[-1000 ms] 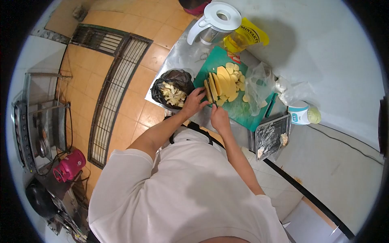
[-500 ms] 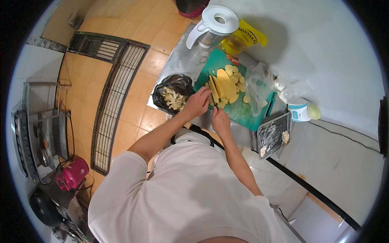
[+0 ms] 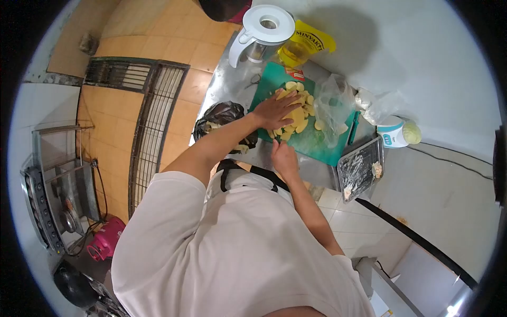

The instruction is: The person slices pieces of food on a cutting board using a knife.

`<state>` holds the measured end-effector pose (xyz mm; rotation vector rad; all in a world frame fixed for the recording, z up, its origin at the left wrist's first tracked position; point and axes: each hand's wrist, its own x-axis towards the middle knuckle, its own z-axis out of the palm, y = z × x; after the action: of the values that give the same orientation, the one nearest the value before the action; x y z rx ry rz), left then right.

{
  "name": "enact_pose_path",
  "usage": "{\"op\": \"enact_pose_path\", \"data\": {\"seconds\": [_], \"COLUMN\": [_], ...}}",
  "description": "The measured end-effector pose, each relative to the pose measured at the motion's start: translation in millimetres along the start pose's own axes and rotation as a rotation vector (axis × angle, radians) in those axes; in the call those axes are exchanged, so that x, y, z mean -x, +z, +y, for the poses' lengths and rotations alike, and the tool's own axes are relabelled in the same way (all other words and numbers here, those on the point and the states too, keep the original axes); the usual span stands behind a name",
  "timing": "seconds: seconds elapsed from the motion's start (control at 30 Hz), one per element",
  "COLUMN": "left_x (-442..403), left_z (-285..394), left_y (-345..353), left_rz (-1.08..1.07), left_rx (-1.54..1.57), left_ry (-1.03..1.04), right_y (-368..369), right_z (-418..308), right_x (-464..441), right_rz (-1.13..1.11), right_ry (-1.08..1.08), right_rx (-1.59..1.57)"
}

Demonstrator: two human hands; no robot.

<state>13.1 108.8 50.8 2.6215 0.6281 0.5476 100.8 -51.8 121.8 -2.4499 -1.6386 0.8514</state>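
Observation:
My left hand [image 3: 275,111] lies flat, fingers spread, on yellow potato slices [image 3: 301,126] on a green cutting board [image 3: 323,152]. Just below it, near the board's front edge, my right hand [image 3: 285,159] is closed in a fist around a knife handle. Most of the knife is hidden by my hands and the slices. Rounder slices lie loose toward the back of the board, and smaller cut pieces are by my right fingers. To the left, partly under my left forearm, sits a black plastic bag [image 3: 224,112] with pale peelings in it.
Behind the board stand a white-lidded jug [image 3: 268,24] and a yellow pouch [image 3: 311,42]. A clear plastic bag [image 3: 332,103] covers part of the board's right side. Further right are a smeared tray [image 3: 362,169] and a white-and-blue appliance [image 3: 392,132] with a round pale-green item on it.
My left hand has gone from pinching at the slices' left edge to lying flat and spread over them, farther back. The knife blade, visible before, is now mostly covered. The view has shifted slightly.

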Motion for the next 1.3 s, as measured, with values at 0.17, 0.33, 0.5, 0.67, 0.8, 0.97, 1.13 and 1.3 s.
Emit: {"op": "enact_pose_path", "data": {"seconds": [0.17,0.33,0.5,0.67,0.8,0.97,1.13,1.3], "left_x": [-1,2,-2,1,0,-5,0,1], "left_z": [-3,-6,-10,-13,-15,-18,-21,-20], "left_y": [-4,0,3,5,3,6,4,0], "left_rz": [-0.08,0.003,-0.013,-0.027,0.029,-0.006,-0.065,-0.052], "left_rx": [0.01,-0.01,0.038,0.063,0.047,0.098,0.157,0.174], "left_ry": [-0.001,0.027,0.03,0.05,0.111,0.116,0.101,0.134], "right_y": [-5,-6,-1,1,0,1,0,12], "right_z": [-2,-7,-4,-9,-19,-22,-26,-20], "right_x": [-2,-2,-7,-5,0,1,3,2], "right_rz": [-0.05,-0.067,-0.073,-0.058,-0.066,-0.042,-0.041,-0.049], "right_ry": [0.016,0.036,0.055,0.073,0.106,0.124,0.11,0.126], "right_rx": [0.009,0.015,0.006,0.013,-0.006,0.009,0.043,0.052]}}
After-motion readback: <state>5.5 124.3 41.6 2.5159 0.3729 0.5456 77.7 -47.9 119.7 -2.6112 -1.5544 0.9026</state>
